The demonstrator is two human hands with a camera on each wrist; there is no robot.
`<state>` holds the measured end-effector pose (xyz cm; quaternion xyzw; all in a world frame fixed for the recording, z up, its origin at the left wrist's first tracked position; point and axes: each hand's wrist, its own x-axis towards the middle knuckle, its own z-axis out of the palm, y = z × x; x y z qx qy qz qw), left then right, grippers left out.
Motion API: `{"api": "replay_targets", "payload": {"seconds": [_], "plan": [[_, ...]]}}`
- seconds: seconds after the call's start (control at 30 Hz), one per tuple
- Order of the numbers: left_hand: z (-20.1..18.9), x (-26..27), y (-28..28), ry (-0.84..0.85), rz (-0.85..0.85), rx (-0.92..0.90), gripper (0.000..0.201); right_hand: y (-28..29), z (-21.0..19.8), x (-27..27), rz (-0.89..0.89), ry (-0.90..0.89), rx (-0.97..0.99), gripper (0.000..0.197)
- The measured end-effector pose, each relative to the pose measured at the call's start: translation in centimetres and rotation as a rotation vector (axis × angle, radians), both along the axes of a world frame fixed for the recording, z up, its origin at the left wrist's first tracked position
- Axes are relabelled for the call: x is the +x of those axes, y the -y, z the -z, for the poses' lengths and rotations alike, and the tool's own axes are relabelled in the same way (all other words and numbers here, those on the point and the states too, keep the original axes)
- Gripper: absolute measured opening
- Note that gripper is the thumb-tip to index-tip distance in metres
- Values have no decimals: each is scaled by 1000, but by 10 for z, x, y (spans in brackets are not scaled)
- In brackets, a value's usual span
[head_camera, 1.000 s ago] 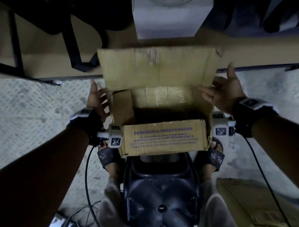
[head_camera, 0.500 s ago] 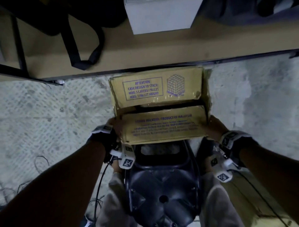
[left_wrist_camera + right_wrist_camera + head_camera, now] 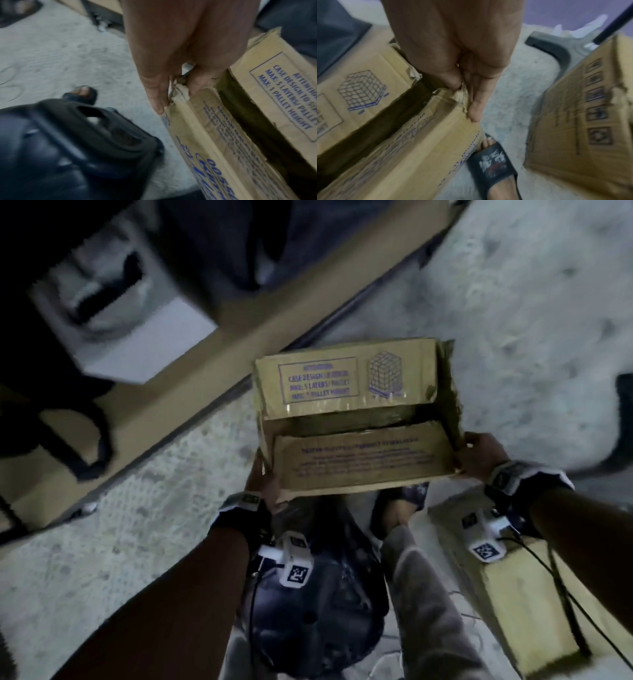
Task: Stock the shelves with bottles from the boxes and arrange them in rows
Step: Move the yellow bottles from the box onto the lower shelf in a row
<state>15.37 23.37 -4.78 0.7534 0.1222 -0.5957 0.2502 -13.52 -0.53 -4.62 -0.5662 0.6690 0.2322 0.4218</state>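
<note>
— Box?

— Cardboard box (image 3: 356, 419), held above the floor (image 3: 102, 559) between both hands, its two printed top flaps folded down with a dark gap between them. What is inside I cannot tell — the gap shows only shadow.

— Left hand?

— The left hand (image 3: 262, 484) grips the box's near-left corner, thumb on the near flap, fingers (image 3: 157, 94) laid down the side wall.

— Right hand?

— The right hand (image 3: 481, 455) grips the near-right corner the same way: thumb on top, fingers (image 3: 476, 105) along the side.

— Anything else down there?

— A second cardboard box (image 3: 520, 604) lies on the floor to the right, closed. A dark stool (image 3: 308, 611) sits under the person, and a white box (image 3: 137, 337) rests on the low wooden shelf (image 3: 239, 302).
</note>
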Motion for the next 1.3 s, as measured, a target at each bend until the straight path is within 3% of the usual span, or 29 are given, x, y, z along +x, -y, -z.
{"api": "replay_targets", "payload": {"seconds": [0.13,0.33,0.4,0.53,0.63,0.8,0.9,1.03,1.23,1.3], "plan": [[14,-22,123,147,334,-102,50,34,-12,-78,208,-3,-83,54],[49,-58,275,211,664,-167,39,38,24,-148,579,-13,-53,60],[55,-64,303,263,744,-190,36,43,45,-146,680,12,-84,61],[53,-57,342,475,818,-251,35,56,70,-108,952,251,-43,71],[47,-32,358,584,936,-205,37,72,69,-76,999,375,14,75],[36,-12,355,546,949,-161,36,85,54,-59,862,360,116,40],[26,-18,325,421,897,-129,32,75,45,-55,554,163,-20,49],[4,-29,254,278,884,-118,28,47,20,-25,219,-15,-183,49],[-75,-11,107,184,931,-129,31,-29,-31,56,-156,82,155,22],[-112,8,54,160,938,-103,31,-68,-56,76,-222,130,169,22]]}}
